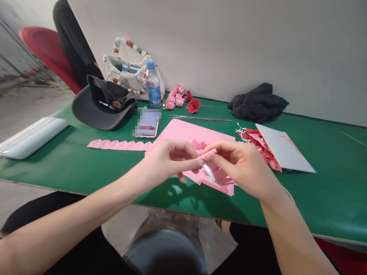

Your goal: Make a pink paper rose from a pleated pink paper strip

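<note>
Both my hands meet above the green table, pinching one small pink paper strip (209,153) between thumbs and fingers. My left hand (172,156) grips its left end, and my right hand (243,164) closes on the right end. A curved white band (209,174) shows just beneath the strip; whether it is attached to it I cannot tell. Under my hands lie pink paper sheets (186,130), partly covered by my fingers. To their left stretches a long pink strip with a wavy, pleated edge (120,145).
At the back are pink paper flowers (175,98), red ones (193,105), thin wires (203,119), a water bottle (154,88) and a bag (114,63). A phone (147,123), a cap (100,105), a black cloth (258,103), paper scraps (268,154) and a white card (286,149) surround the sheets.
</note>
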Demonstrator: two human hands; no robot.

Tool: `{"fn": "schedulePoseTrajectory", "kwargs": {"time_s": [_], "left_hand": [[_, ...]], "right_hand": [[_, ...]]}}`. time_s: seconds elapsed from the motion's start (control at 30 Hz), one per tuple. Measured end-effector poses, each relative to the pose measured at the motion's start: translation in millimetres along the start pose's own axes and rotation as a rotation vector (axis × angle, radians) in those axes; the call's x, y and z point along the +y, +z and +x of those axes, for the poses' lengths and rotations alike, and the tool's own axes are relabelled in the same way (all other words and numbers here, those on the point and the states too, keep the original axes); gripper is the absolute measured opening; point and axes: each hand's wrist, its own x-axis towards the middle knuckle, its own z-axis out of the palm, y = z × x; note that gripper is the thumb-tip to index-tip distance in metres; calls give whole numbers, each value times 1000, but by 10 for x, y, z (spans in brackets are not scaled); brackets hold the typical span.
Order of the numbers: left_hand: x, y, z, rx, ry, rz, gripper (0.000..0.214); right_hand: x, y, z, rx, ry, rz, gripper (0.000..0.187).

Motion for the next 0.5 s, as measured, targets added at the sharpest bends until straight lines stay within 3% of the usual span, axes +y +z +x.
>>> {"fn": "schedulePoseTrajectory", "kwargs": {"time_s": [0.5], "left_hand": [[-4, -53, 19, -71, -31, -80, 22]], "right_hand": [[51, 35, 16, 119, -124, 16, 9]]}}
